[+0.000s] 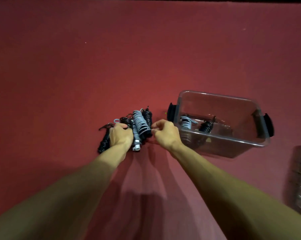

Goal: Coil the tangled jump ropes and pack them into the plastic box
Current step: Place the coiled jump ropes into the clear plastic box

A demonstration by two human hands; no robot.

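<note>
Both hands are working a bundle of coiled jump ropes on the red mat.
The left hand is gripping the bundle's black coils while the right hand is pinching its 3 o'clock edge. The plastic box, at 3 o'clock from the hands, is holding a grey coil and a black coil.

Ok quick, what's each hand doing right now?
The left hand grips the coiled ropes.
The right hand pinches the same bundle's black edge.
</note>
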